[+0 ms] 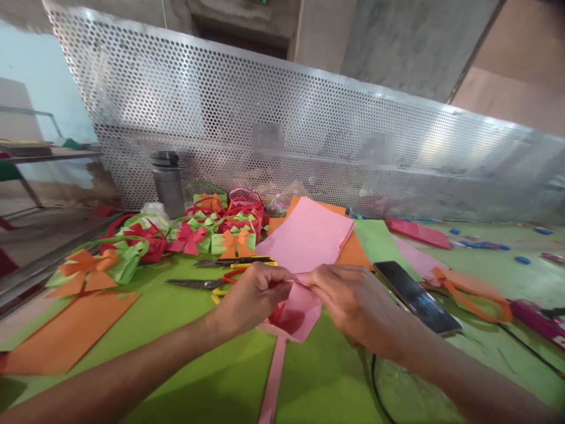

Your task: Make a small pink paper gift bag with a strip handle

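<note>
Between my hands is a small pink paper piece, folded like an open box or bag [304, 315]. My left hand [256, 294] pinches its upper left edge, and my right hand [348, 297] pinches the edge opposite. Something red shows inside the fold, partly hidden by my left fingers. A narrow pink strip [276, 377] runs from below it toward me. Scissors with red and yellow handles [198, 284] lie just left of my left hand, beside a yellow cutter [238, 261]. Pink sheets [304, 235] lie beyond my hands.
Small paper bags with bows [189, 238] crowd the left back, near a grey bottle [169, 185]. An orange sheet [79, 333] lies front left. To the right are a phone [415, 297], an orange paper loop [477, 294] and a magenta tool [536, 321] with a cable. A perforated metal panel [309, 112] stands behind.
</note>
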### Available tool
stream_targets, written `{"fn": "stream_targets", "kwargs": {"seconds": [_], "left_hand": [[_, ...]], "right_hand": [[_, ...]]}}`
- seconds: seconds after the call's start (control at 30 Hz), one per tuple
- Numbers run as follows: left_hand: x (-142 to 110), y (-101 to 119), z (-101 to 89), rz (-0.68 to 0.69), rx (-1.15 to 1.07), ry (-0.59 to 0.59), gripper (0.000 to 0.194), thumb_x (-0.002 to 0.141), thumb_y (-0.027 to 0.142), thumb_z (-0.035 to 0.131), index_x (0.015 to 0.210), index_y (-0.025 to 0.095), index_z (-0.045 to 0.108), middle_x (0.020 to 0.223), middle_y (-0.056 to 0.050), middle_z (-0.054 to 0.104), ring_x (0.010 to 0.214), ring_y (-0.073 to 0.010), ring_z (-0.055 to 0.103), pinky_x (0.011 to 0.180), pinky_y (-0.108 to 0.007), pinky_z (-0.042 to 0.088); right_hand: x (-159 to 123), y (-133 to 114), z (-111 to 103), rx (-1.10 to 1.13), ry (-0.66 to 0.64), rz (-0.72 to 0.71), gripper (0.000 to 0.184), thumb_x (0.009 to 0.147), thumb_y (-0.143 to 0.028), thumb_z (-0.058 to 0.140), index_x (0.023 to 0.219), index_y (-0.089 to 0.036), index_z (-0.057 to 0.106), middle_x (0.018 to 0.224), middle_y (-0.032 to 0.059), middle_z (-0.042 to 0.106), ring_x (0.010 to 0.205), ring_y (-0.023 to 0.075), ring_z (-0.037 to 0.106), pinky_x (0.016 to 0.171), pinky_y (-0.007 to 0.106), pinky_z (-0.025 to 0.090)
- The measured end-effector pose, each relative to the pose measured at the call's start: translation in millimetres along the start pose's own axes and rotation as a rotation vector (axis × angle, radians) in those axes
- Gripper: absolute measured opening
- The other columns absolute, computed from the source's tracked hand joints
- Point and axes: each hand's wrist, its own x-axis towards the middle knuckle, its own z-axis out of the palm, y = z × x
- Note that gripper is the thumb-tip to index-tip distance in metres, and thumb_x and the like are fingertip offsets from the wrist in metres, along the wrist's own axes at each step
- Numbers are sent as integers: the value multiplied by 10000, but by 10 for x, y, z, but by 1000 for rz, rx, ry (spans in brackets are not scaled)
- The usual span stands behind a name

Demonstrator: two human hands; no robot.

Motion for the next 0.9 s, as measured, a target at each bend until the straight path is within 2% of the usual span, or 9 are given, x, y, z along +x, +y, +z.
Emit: {"fn": "stream_targets", "kwargs": {"seconds": [0.27, 0.47, 0.67, 0.9], "left_hand": [[0, 1, -3, -11, 62, -2, 262, 785, 177, 440, 783, 88, 686, 526, 34, 433, 495, -69, 331, 457, -171, 271], [9, -7, -15, 31, 152, 9, 262, 773, 135, 447, 799, 85, 703, 529, 36, 437, 497, -65, 346, 464, -164, 282], [17, -11, -11, 118, 231, 27, 284, 751, 68, 448, 826, 113, 719, 545, 26, 530, 523, -70, 424, 481, -146, 322], [18, -39, -23, 144, 282, 28, 293, 763, 53, 462, 872, 141, 719, 662, -2, 652, 601, -90, 539, 554, -156, 387]], "right_hand": [[8, 1, 2, -4, 7, -31, 201, 858, -91, 388, 735, -137, 540, 594, 2, 508, 522, 105, 414, 505, 256, 267], [24, 9, 36, 37, 15, -49, 199, 818, -37, 391, 709, -131, 530, 587, -2, 496, 519, 100, 413, 500, 250, 266], [14, 35, 114, 2, 51, -67, 211, 822, -52, 406, 680, -130, 542, 558, -7, 484, 497, 99, 406, 494, 249, 270], [-4, 59, 124, 74, -20, -22, 174, 776, -21, 459, 770, -132, 592, 657, 23, 600, 577, 123, 505, 527, 253, 301]]}}
